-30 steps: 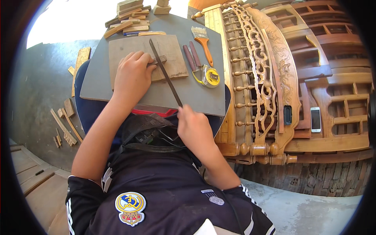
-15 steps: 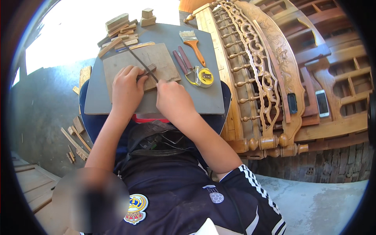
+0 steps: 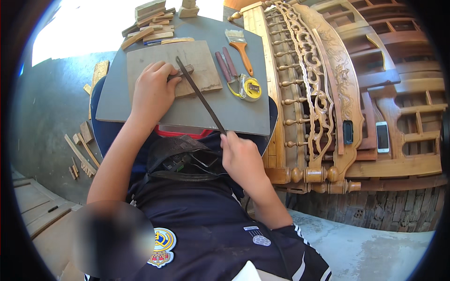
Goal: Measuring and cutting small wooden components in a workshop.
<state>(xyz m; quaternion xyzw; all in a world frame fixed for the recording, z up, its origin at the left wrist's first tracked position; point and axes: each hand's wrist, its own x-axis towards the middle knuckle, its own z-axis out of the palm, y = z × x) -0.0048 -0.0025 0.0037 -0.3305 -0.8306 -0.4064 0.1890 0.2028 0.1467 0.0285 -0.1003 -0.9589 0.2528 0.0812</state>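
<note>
My left hand [image 3: 152, 91] grips a small wooden block [image 3: 187, 71] on a brown wooden board [image 3: 140, 56], which lies on a grey tabletop [image 3: 112, 103]. My right hand [image 3: 239, 157] is closed on the near end of a long dark file [image 3: 201, 97], which slants across the block beside my left fingers. Right of the board are tools with red-brown handles [image 3: 227, 64], a yellow tape measure [image 3: 251, 89] and an orange-handled paintbrush [image 3: 242, 56].
Wood offcuts [image 3: 147, 33] are piled at the table's back. More strips [image 3: 79, 150] lie on the floor at left. Carved wooden furniture panels [image 3: 347, 93] fill the right, with a white phone [image 3: 382, 137] and a black object [image 3: 348, 132] resting on them.
Half a second ago my right hand was up near the block with the file pushed forward; now it is drawn back toward my body with the file. My left hand stays on the block.
</note>
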